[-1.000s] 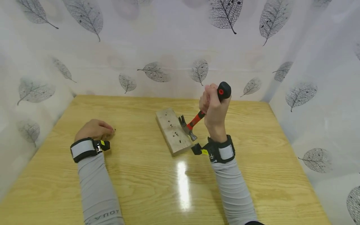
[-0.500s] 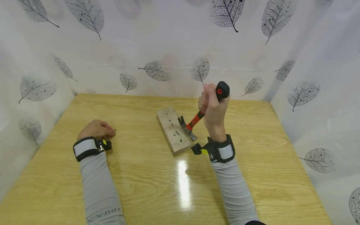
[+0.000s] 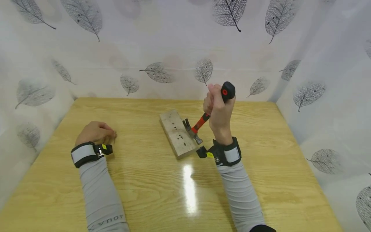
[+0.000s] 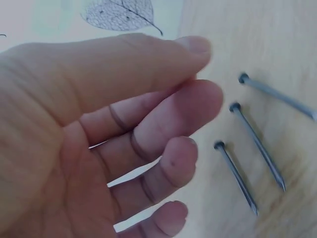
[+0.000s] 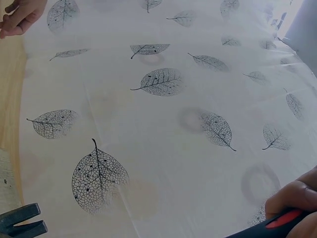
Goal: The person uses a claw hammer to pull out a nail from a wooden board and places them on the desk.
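Observation:
My left hand is low over the left side of the table, thumb tip close to the index fingertip and nothing held between them. Three steel nails lie on the wood just beyond those fingertips in the left wrist view. Upright on the right, my right hand grips a claw hammer by its red and black handle, head hanging down. The hammer's head overlaps the right edge of a wooden block in the head view. Several small dark holes or nail heads mark the block's top.
The light wood table ends at the back against a white curtain printed with leaves, which also hangs along both sides. A bright light reflection shows on the tabletop in front of the block.
The left hand's fingers have shifted slightly beside the nails. The right hand holds the hammer in nearly the same place, and the head view has moved a little.

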A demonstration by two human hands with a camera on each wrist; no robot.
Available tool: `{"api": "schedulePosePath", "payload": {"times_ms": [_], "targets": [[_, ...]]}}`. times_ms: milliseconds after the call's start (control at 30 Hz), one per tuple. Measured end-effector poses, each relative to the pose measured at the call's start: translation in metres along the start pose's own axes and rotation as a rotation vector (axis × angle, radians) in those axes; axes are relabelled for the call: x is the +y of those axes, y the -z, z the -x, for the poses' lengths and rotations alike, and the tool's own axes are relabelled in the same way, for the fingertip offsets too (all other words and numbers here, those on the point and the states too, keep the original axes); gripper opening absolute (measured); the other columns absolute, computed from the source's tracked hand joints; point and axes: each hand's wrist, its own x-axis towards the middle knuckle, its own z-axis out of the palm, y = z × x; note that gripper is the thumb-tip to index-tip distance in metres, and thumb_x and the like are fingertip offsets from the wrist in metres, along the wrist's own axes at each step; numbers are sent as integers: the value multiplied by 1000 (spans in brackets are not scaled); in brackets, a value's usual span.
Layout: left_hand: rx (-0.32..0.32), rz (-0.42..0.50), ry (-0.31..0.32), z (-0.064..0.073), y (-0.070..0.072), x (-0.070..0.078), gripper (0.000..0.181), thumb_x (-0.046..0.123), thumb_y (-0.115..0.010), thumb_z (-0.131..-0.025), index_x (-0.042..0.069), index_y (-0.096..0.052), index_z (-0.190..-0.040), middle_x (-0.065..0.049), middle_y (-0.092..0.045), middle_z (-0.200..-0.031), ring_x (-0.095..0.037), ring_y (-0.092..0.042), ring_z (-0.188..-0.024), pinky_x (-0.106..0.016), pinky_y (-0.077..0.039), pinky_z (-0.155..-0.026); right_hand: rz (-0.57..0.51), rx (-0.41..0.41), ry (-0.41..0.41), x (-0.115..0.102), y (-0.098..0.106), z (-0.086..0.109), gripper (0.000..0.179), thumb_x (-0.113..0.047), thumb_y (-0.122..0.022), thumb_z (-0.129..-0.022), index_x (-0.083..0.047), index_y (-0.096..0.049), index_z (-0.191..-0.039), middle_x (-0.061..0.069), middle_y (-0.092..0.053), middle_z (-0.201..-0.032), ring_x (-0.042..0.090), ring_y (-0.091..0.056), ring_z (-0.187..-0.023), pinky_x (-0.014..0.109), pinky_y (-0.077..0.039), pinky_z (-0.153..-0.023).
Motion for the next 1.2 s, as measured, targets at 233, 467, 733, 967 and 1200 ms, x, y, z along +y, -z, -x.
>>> {"api": "schedulePosePath", "payload": {"times_ms": [233, 467, 733, 967, 1200], "targets": [[82, 0, -47, -7, 4, 16, 57, 49, -43, -100, -1, -63, -119, -23, -67, -111, -32, -56, -95, -41, -46, -72, 2, -11, 6, -2, 3, -2, 36, -5, -44, -93, -12, -36, -59, -7, -27, -45, 9, -18, -34, 28, -10, -30], [85, -1, -122, -19, -1, 42, 56, 45, -40, -101, -2, -61, -124, -24, -66, -114, -35, -57, -101, -51, -49, -80, 169, -42, -23, -16, 17, 1, 28, -11, -42, -93, -7, -38, -66, 1, -31, -51, 22, -23, -41, 31, -19, -37], [6, -38, -173, -29, -2, 59, 55, 43, -41, -102, -1, -58, -129, -25, -65, -117, -38, -58, -102, -54, -49, -80, 352, -110, -127, -40, 37, 12, 26, -25, -31, -100, -7, -46, -88, 7, -43, -72, 23, -41, -60, 25, -44, -54], [6, -46, -207, -27, 0, 63, 57, 44, -39, -103, -2, -54, -132, -27, -61, -122, -42, -53, -111, -59, -47, -86, 591, -168, -245, -47, 47, 17, 35, -33, -21, -107, -4, -40, -102, 15, -44, -80, 30, -48, -66, 28, -54, -59], [43, -23, -263, -29, -11, 73, 74, 56, -49, -95, 1, -43, -144, -29, -44, -141, -46, -37, -127, -66, -36, -99, 718, -222, -373, -38, 54, 17, 46, -42, -23, -106, 3, -35, -106, 24, -46, -77, 34, -50, -63, 35, -59, -54]]}}
